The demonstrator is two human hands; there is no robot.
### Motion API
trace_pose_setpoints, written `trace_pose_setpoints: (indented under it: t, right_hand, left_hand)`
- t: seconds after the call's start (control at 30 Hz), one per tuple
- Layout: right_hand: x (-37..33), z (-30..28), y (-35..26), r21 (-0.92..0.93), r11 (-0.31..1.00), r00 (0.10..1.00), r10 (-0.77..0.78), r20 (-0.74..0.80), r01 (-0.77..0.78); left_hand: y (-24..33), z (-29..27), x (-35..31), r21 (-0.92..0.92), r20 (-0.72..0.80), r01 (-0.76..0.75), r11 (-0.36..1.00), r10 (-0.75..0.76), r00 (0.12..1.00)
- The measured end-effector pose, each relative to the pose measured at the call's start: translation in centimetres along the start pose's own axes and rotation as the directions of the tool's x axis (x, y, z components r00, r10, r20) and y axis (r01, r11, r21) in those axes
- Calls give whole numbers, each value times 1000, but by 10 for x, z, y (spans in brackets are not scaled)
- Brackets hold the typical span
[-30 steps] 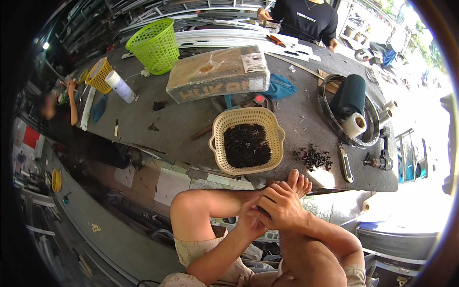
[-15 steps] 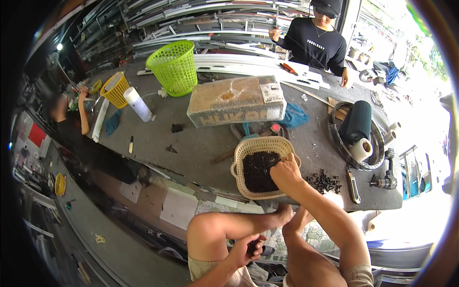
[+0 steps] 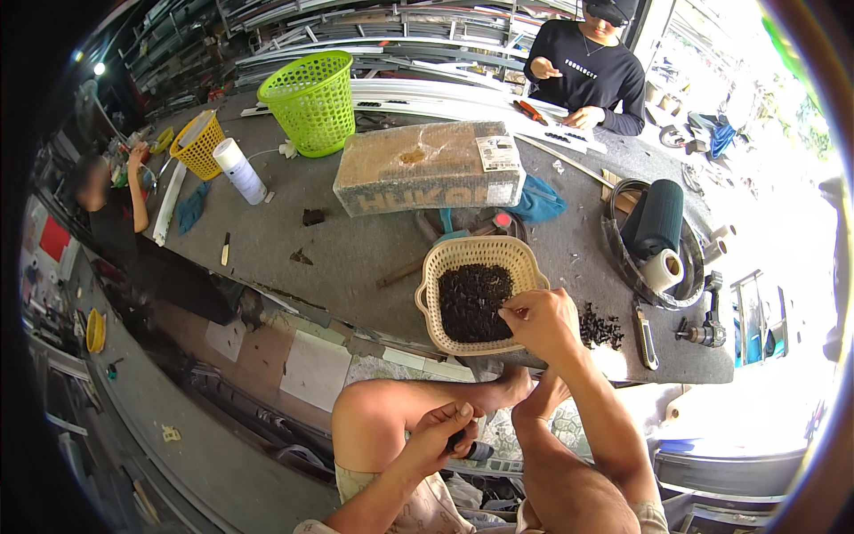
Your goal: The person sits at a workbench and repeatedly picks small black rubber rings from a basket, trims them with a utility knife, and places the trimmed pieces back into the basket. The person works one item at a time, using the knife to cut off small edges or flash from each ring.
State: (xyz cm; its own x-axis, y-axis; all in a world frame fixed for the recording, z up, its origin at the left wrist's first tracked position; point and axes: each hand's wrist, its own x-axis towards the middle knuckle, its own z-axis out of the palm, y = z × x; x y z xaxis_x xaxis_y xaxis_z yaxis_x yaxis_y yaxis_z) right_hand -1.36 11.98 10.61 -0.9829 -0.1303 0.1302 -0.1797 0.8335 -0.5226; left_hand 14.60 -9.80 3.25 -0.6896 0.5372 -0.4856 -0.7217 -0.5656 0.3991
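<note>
A cream plastic basket (image 3: pixel 425 303) with side handles sits at the table's near edge, holding a heap of small black pieces (image 3: pixel 471 303). My right hand (image 3: pixel 544 322) is over the basket's right rim, fingers bent and pinched together; whatever is between the fingertips is too small to make out. More small black pieces (image 3: pixel 601 327) lie loose on the table just right of that hand. Down by my knee, my left hand (image 3: pixel 442 433) is closed around a dark thing, mostly hidden by the fingers. A dark cylindrical end (image 3: pixel 480 451) shows beside it.
Behind the basket lie a wrapped cardboard box (image 3: pixel 427 169) and a hammer-like tool (image 3: pixel 400 272). To the right are a utility knife (image 3: pixel 646 338), a drill (image 3: pixel 704 331) and coiled strip (image 3: pixel 614 240). A green basket (image 3: pixel 311 107) stands farther back. One person (image 3: pixel 587 76) works opposite, another far left.
My right hand has turned and drawn slightly back from the heap toward the basket's rim. My left hand has lifted a little, exposing the dark cylindrical end. The person opposite has lowered both hands.
</note>
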Motion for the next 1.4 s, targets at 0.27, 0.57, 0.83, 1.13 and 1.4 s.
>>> trace_pose_setpoints:
  t: [0.27, 0.57, 0.83, 1.13, 1.4]
  right_hand:
    - [-15, 3, -4, 483, 871, 991, 126, -53, -85]
    - [-13, -2, -2, 320, 935, 984, 175, -45, -152]
    - [-26, -3, 0, 592, 735, 937, 329, 115, -331]
    - [-57, -3, -23, 694, 699, 985, 119, 123, -171]
    - [-67, 5, -37, 697, 714, 998, 50, 43, -66]
  left_hand:
    - [18, 13, -3, -56, -42, -40, 998, 37, 998]
    - [27, 23, -5, -164, -6, -30, 986, 29, 1000]
    - [22, 18, -2, -161, -33, -143, 976, 140, 990]
    - [40, 35, 13, -104, -83, -313, 944, 305, 949]
    - [40, 46, 26, -111, -131, -396, 912, 382, 915]
